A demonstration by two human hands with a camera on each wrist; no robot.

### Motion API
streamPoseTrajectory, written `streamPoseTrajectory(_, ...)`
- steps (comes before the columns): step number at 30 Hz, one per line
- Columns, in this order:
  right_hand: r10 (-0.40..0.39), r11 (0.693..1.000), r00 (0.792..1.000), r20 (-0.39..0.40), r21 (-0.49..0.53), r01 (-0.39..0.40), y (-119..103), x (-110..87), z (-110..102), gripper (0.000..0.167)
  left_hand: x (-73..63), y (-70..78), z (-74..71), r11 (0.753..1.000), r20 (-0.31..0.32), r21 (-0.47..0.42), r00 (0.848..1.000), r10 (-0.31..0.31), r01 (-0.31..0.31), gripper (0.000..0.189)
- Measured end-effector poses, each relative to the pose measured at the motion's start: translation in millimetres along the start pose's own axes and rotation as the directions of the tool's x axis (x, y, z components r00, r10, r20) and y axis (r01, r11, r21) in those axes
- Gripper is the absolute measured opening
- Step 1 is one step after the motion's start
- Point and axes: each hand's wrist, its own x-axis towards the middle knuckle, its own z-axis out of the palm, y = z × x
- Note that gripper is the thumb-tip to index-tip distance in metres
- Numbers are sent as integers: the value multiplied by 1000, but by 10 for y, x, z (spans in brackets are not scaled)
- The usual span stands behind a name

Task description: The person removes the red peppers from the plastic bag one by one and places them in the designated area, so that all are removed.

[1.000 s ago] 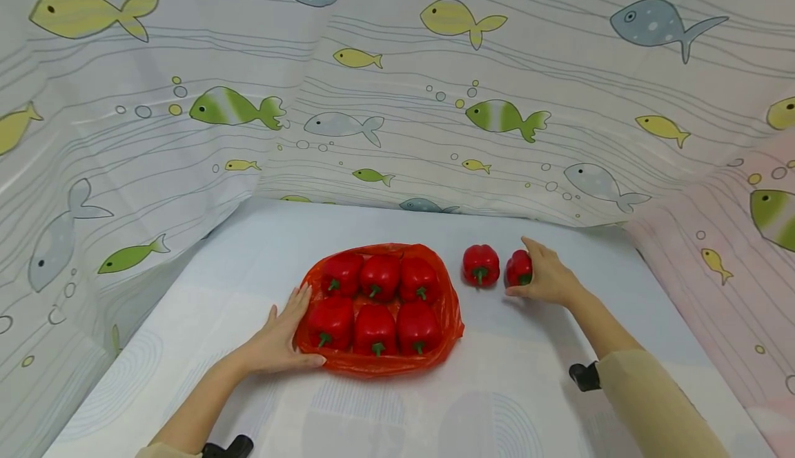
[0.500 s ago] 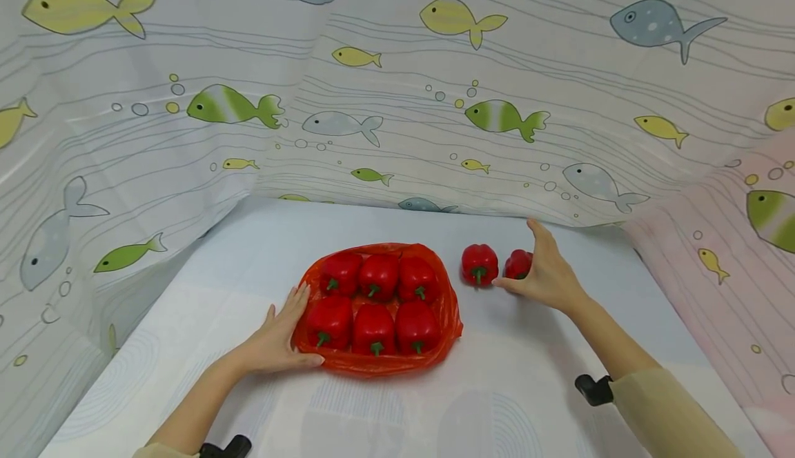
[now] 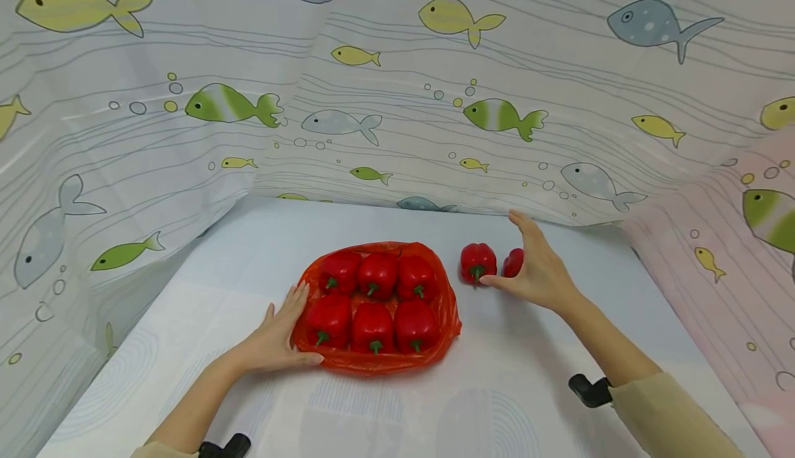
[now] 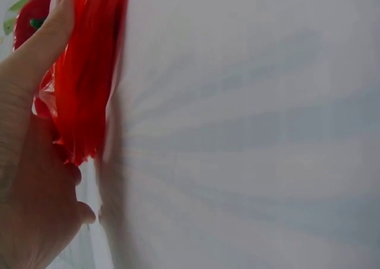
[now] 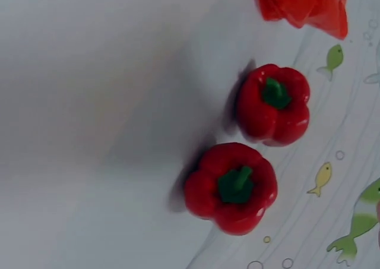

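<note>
A red plastic bag [image 3: 373, 367] with a rolled-down rim stands on the table, holding several red bell peppers [image 3: 373, 327] with green stems. My left hand [image 3: 276, 342] rests along its left side, fingers straight and thumb on the front rim; the left wrist view shows the thumb lying against the bag [image 4: 89, 67]. Right of the bag sit two loose bell peppers, one nearer the bag [image 3: 478, 262] and another [image 3: 513, 263] partly hidden by my right hand [image 3: 545, 280]. That hand hovers with thumb and fingers spread. Both loose peppers show fully in the right wrist view, the farther pepper [image 5: 231, 189] lower.
A white table [image 3: 348, 416] with pale printed patterns lies underneath. Fish-printed cloth [image 3: 397, 78] hangs behind and on both sides. A black wrist mount [image 3: 590, 390] sits on the right forearm, another [image 3: 226, 446] on the left.
My right hand has let go of the right-hand loose pepper, spread its fingers and shifted left toward the other loose one. My left hand stays at the bag.
</note>
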Motion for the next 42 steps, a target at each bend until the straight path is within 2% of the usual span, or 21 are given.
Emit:
streamPoseTrajectory(6,-113,993,993,-16,19,114,-236,42,-39,110,-4,9,-6,1000,-2,-1,1000,-1,1,122)
streamPoseTrajectory(12,-219,973,973,-67,63,223,-450,86,-66,105,3,8,-4,1000,2,0,1000,-3,3,122)
streamPoseTrajectory(16,-265,958,962,-68,98,271,-573,124,-78,102,4,2,-1,1000,0,3,1000,-2,2,122)
streamPoseTrajectory(25,-300,941,954,-9,162,298,-794,179,-43,97,3,-6,14,1000,-4,15,1000,-2,2,122)
streamPoseTrajectory(33,-376,912,927,-4,173,371,-939,220,50,91,8,5,10,1000,-4,15,1000,0,0,122)
streamPoseTrajectory(42,-377,917,918,124,187,352,-1116,223,174,83,5,1,11,1000,-3,14,1000,1,-1,121)
